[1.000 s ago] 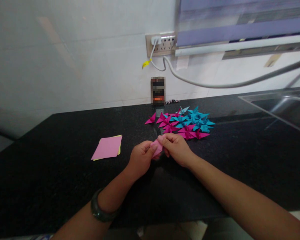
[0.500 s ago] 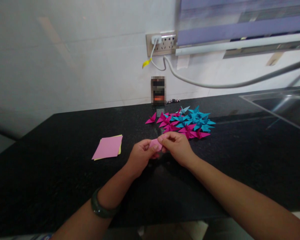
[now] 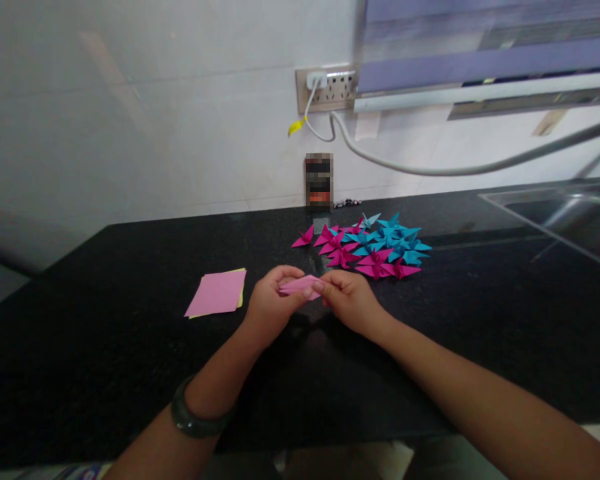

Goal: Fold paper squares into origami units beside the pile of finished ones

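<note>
A small folded pink paper (image 3: 299, 286) is pinched between both my hands just above the black counter (image 3: 105, 360). My left hand (image 3: 270, 303) grips its left end with fingers curled round it. From the right, my right hand (image 3: 347, 300) pinches the other end between thumb and fingertips. A dark bracelet sits on my left wrist. Just behind my hands lies a heap of several folded paper cranes (image 3: 375, 247), magenta on the left and teal on the right.
A stack of flat pink and yellow paper squares (image 3: 216, 293) lies to the left of my hands. A small blurred box (image 3: 319, 181) stands against the white wall under a socket strip (image 3: 325, 87) with a cable. A steel sink (image 3: 570, 213) is at the far right.
Both hands shifted slightly left and turned the pink paper from a tilted, bunched position to a flat horizontal strip held between them.
</note>
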Demonstrator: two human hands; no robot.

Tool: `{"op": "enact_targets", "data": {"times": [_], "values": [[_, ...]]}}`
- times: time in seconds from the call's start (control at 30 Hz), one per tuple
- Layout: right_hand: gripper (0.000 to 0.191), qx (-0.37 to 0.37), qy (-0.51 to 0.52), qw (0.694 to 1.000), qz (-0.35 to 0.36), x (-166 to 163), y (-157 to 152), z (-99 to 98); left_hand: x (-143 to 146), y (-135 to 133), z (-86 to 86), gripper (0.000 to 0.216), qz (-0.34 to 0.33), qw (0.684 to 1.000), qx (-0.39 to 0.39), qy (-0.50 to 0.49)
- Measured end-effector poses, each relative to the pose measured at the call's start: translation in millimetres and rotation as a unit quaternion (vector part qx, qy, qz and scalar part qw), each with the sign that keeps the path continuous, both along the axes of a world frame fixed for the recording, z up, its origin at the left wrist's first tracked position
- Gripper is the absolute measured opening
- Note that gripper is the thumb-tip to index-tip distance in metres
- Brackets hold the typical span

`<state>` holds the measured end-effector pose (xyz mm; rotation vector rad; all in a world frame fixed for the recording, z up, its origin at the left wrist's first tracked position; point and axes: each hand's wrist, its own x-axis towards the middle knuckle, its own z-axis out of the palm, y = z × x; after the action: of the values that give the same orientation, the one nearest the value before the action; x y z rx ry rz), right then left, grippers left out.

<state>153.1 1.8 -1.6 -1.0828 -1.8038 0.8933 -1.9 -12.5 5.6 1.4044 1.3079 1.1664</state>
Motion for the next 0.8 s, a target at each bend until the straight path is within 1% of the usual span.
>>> {"op": "enact_targets", "data": {"times": [0.03, 0.07, 0.1, 0.13, 0.2, 0.3, 0.33, 0.4, 0.47, 0.5, 0.57, 0.67, 0.73, 0.8], "values": [[0.027, -0.012, 0.020, 1.000, -0.009, -1.2, -0.4, -1.1, 1.3, 0.1, -1.0, 0.042, 0.007, 0.997, -0.022, -0.069], [0.026, -0.022, 0.039, 0.999, -0.015, -2.2, -0.8, -2.0, 2.7, 0.2, -2.0, 0.044, 0.002, 0.992, -0.043, -0.121], [0.026, -0.028, 0.055, 0.998, -0.015, -2.8, -1.2, -2.8, 4.2, 0.1, -3.0, 0.043, -0.013, 0.986, -0.064, -0.155], [0.025, -0.029, 0.064, 0.997, -0.012, -3.2, -1.6, -3.3, 5.6, -0.1, -4.0, 0.038, -0.048, 0.982, -0.090, -0.160], [0.023, -0.003, 0.063, 0.998, -0.007, -2.9, -1.6, -3.9, 7.5, -0.3, -5.8, 0.030, -0.064, 0.984, -0.092, -0.140], [0.022, 0.076, 0.041, 0.996, -0.021, -0.8, 0.3, -4.7, 7.3, 0.0, -6.5, 0.024, -0.041, 0.995, -0.033, -0.083], [0.019, 0.079, 0.045, 0.996, -0.027, -0.1, 1.2, -5.1, 6.6, 0.2, -5.9, 0.022, -0.040, 0.997, -0.013, -0.061], [0.013, 0.043, 0.070, 0.996, -0.020, 0.6, 2.2, -5.4, 4.8, 0.1, -3.9, 0.018, -0.046, 0.999, 0.020, -0.008], [0.014, 0.000, 0.096, 0.995, -0.003, 0.5, 1.8, -4.9, 3.5, -0.6, -1.2, 0.017, -0.048, 0.997, 0.047, 0.042], [0.014, -0.008, 0.103, 0.995, 0.002, 0.4, 1.2, -4.1, 3.4, -1.1, 0.0, 0.016, -0.048, 0.996, 0.057, 0.055], [0.016, 0.005, 0.101, 0.995, -0.005, 0.4, -0.2, -2.0, 4.3, -2.4, 1.6, 0.017, -0.055, 0.995, 0.063, 0.047], [0.015, 0.044, 0.072, 0.996, -0.019, 1.5, -0.8, 0.3, 7.6, -4.1, 1.4, 0.018, -0.069, 0.996, 0.028, -0.039], [0.013, 0.077, 0.044, 0.996, -0.010, 2.8, 0.0, 0.2, 9.4, -4.6, -0.1, 0.021, -0.057, 0.994, -0.005, -0.089], [0.010, 0.115, 0.024, 0.993, -0.008, 3.7, 0.8, -0.8, 9.9, -4.4, -2.3, 0.022, -0.032, 0.993, -0.025, -0.109]]}}
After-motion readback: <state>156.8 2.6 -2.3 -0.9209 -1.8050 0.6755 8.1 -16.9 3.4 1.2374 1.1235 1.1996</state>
